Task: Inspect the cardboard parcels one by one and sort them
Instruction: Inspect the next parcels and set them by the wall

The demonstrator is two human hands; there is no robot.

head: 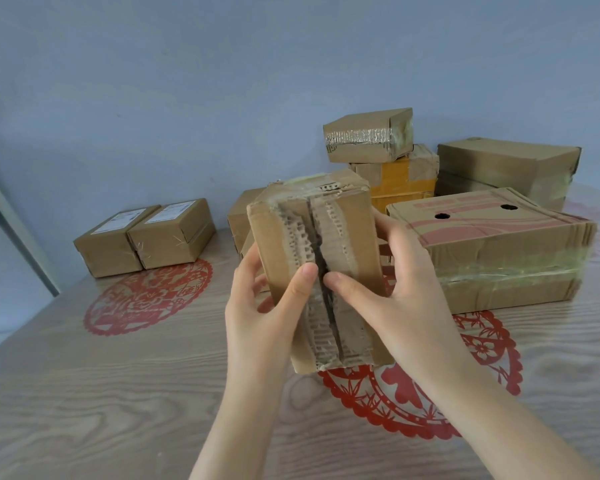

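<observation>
While both hands hold parcel (312, 268) above table (118, 393) at frame centre, torn seam faces camera. Left hand (260, 306) curled round left edge, thumb pressed beside seam; right hand (388, 282) wraps right side, thumb likewise at seam. Judged light, stiff at corners, weak along ripped corrugated strip: grip side walls, not flaps. Large printed box (492, 251) close at right; stacked parcels (368, 135) behind; two labelled parcels (142, 237) at left, well apart.

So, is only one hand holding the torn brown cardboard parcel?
No, the left hand and the right hand both grip the torn brown cardboard parcel, with the thumbs meeting at its split seam.
</observation>
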